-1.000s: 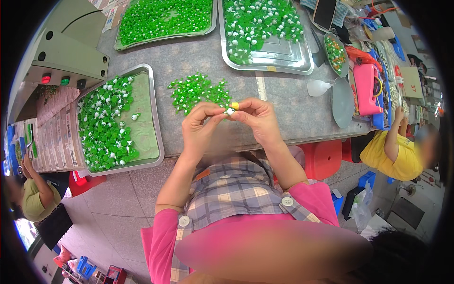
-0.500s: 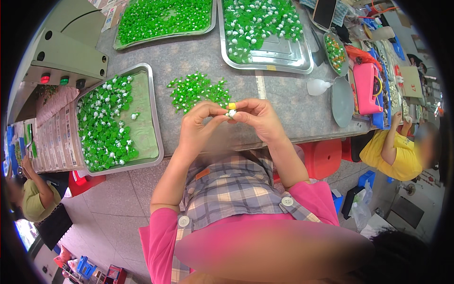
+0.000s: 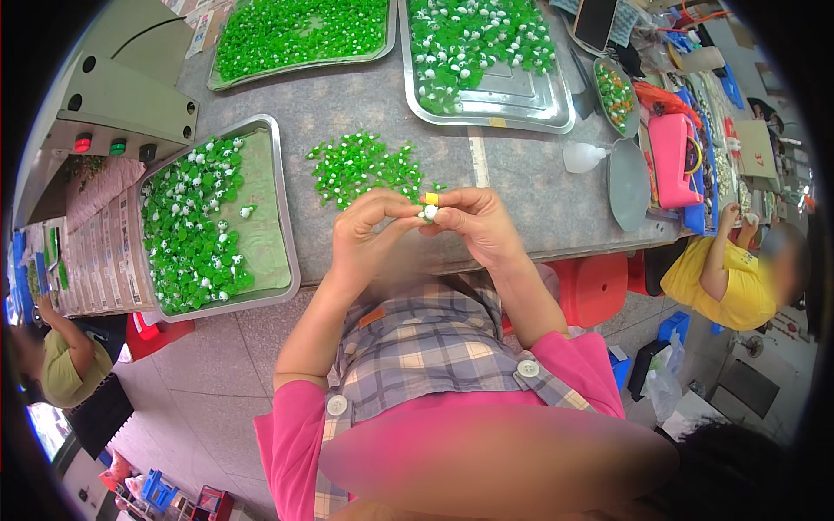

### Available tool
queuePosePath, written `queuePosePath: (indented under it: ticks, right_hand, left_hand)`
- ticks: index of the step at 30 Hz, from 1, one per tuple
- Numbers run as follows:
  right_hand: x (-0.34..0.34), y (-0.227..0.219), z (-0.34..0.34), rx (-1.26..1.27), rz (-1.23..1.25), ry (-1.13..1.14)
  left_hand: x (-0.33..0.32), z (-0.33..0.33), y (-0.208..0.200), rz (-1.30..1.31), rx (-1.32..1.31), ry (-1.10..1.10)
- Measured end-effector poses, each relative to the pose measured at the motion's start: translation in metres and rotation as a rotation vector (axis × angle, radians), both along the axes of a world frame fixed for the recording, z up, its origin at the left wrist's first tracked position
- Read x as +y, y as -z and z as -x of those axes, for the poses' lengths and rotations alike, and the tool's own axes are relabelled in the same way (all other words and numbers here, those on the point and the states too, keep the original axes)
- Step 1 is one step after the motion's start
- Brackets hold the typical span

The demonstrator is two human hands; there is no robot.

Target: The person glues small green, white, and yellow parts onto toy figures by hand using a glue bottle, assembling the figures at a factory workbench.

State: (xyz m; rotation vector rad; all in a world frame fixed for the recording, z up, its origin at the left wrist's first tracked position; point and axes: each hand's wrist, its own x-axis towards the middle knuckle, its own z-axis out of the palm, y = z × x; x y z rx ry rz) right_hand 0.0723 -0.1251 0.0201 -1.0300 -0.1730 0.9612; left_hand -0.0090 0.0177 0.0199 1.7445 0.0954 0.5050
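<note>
Left hand and right hand both pinching one small white-and-green piece between thumb and forefinger, over the bench toward its near edge. Probably light, hard, slick; hold its sides, gently. Green pile just beyond; metal tray left, along that edge.

1. The small round white-and-green piece is partly hidden by the left hand and right hand; its finer details are too small to tell.
2. The upper edge cuts off a silver rectangular metal tray.
3. Blur covers the head of the yellow-shirted co-worker.
4. The picture's left side crops the grey box-shaped metal machine.
</note>
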Motion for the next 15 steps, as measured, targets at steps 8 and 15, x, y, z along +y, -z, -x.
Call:
queuePosePath:
  ticks: [8, 15]
  right_hand:
    - [-0.001, -0.008, 0.004, -0.131, 0.021, 0.026]
    - [-0.002, -0.010, 0.013, -0.128, 0.059, 0.095]
  left_hand:
    - [-0.007, 0.003, 0.005, 0.180, 0.045, -0.026]
    - [-0.013, 0.006, 0.002, -0.009, -0.072, -0.092]
